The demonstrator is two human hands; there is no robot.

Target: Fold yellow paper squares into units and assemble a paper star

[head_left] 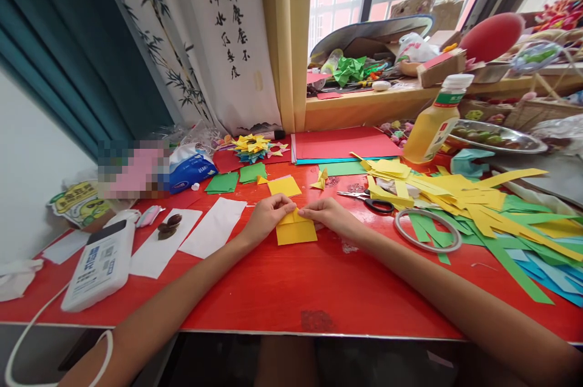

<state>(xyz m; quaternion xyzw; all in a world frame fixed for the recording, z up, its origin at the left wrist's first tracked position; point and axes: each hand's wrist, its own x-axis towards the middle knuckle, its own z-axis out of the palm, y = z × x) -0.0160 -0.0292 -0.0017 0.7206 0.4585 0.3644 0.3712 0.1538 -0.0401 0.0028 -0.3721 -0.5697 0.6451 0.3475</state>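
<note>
Both my hands pinch a piece of yellow paper (296,232) over the middle of the red table. My left hand (271,214) grips its upper left part, and my right hand (331,215) its upper right part. The paper looks partly folded; my fingers cover its top edge. Just behind lies a flat yellow sheet (284,186), with a small folded yellow piece (320,180) to its right. Black-handled scissors (379,205) rest right of my right hand. Green paper squares (222,183) sit beyond my left hand.
Yellow paper strips (455,195) and green strips spread across the right side, near a tape roll (428,231). A juice bottle (432,123) stands behind them. Red sheets (346,144) lie at the back. At left are white papers (214,227) and a white box-shaped device (99,267) with a cable.
</note>
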